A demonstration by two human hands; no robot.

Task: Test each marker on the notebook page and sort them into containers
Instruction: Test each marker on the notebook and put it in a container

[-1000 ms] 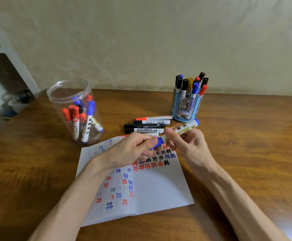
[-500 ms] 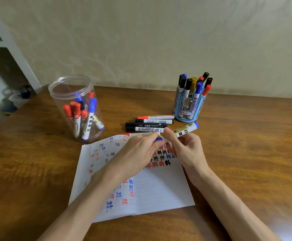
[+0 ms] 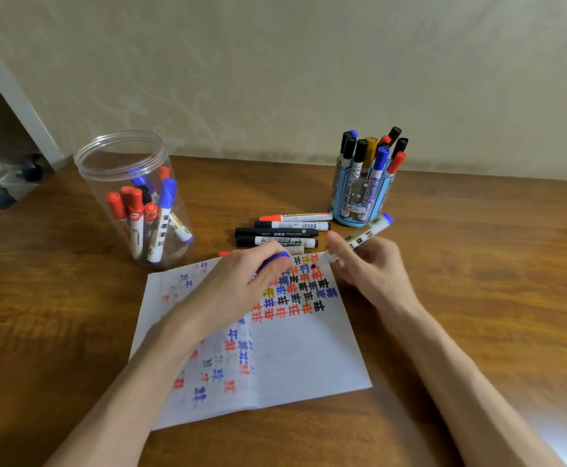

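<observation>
The marker [image 3: 359, 239] is uncapped and tilted, its tip at the top rows of the notebook [image 3: 302, 358] page. Contact with the paper cannot be confirmed. The right hand [image 3: 369, 264] holds the barrel in a narrow grip of thumb and fingers. The left hand [image 3: 241, 281] rests on the page, its grip closed round the blue cap [image 3: 277, 257]. Loose markers [image 3: 282, 232] lie just behind the notebook on the surface [image 3: 477, 264]. A clear jar [image 3: 130, 197] stands left and a blue holder [image 3: 359, 200] right, both containing markers.
</observation>
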